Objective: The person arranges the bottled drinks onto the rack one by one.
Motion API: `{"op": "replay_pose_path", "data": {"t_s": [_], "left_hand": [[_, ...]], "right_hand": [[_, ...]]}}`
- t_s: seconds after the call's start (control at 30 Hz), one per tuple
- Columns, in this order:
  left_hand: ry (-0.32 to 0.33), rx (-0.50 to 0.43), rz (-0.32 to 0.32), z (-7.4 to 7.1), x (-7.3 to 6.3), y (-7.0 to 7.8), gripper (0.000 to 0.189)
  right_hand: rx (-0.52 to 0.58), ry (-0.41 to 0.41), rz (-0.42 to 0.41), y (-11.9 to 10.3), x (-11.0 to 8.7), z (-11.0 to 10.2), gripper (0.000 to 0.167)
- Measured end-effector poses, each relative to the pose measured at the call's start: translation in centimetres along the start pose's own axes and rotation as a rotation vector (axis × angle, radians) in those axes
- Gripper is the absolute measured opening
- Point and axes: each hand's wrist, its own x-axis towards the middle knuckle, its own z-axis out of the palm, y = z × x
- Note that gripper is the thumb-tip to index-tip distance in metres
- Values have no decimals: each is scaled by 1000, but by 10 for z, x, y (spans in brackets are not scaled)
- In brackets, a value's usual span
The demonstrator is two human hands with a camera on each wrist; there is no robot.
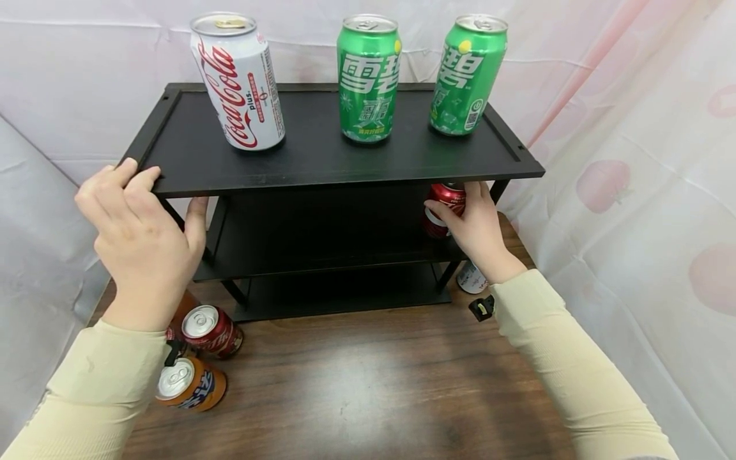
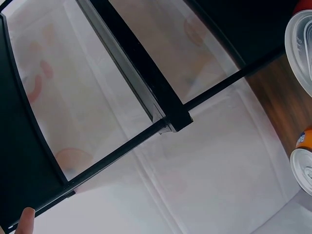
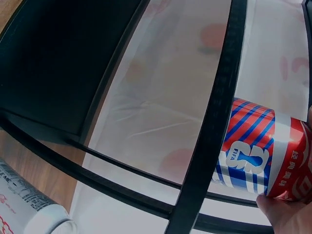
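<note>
The right hand [image 1: 480, 233] pinches a red can [image 3: 251, 148] between thumb and fingers at the right end of the rack's [image 1: 310, 163] middle shelf [image 1: 310, 223]; whether the base touches it, I cannot tell. The left hand [image 1: 144, 239] grips the near left corner, fingers spread on top, thumb lower. A white can [image 1: 241, 89] and two green cans [image 1: 368, 83] stand above. An orange can [image 1: 201, 386] and maroon can [image 1: 224, 335] sit near left on the counter [image 1: 345, 377].
</note>
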Motion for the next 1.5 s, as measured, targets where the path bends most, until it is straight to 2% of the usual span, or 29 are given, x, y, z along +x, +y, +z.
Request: {"op": "replay_pose_path", "data": {"t_s": [0.2, 0.43, 0.7, 0.97, 1.33, 1.5], "left_hand": [[1, 0, 4, 1, -1, 0, 43], [1, -2, 5, 0, -1, 0, 44], [3, 1, 5, 0, -1, 0, 44], [8, 1, 7, -1, -1, 0, 44], [20, 3, 7, -1, 0, 1, 45], [6, 2, 5, -2, 1, 1, 45]], "right_hand": [[-25, -24, 13, -2, -1, -3, 72], [-60, -27, 15, -4, -7, -8, 79], [-16, -20, 25, -8, -14, -15, 65], [-64, 40, -28, -7, -23, -20, 58], [-55, 99, 44, -7, -38, -29, 51], [-19, 170, 12, -1, -45, -30, 41]]}}
